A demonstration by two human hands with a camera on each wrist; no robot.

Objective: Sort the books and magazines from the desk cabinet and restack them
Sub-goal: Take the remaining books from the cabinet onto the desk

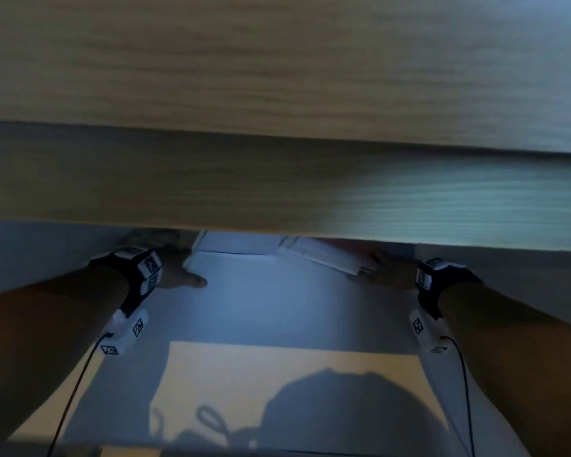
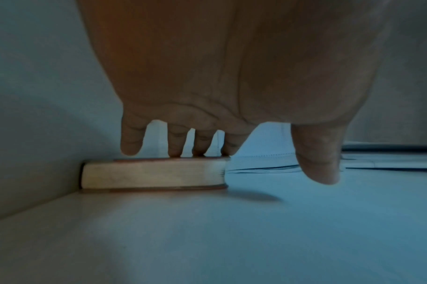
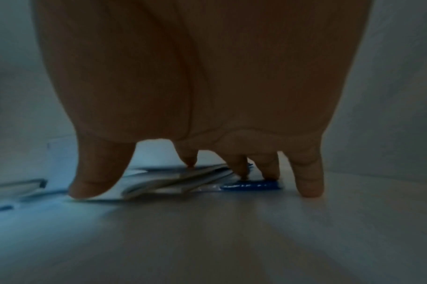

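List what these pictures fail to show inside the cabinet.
- Head view: the wooden desk edge hides both hands' fingertips and the cabinet's depth.
- Left wrist view: the thick book shows page edges only; its cover is unseen.
- Right wrist view: the magazines are blurred and dim; titles unreadable.

The desk front (image 1: 277, 179) is pale wood with fine horizontal grain, tan at the left and washed bluish at the right. The cabinet shelf (image 1: 271, 308) looks dim blue-grey, crossed by a warm yellow patch of light (image 1: 231, 374). The thick book (image 2: 154, 173) has cream page edges and reddish-brown covers. The magazines (image 3: 173, 178) are white and pale blue; beneath them lies a bright blue cover (image 3: 251, 186). The wrist bands (image 1: 139, 275) are black, with black-and-white square markers.
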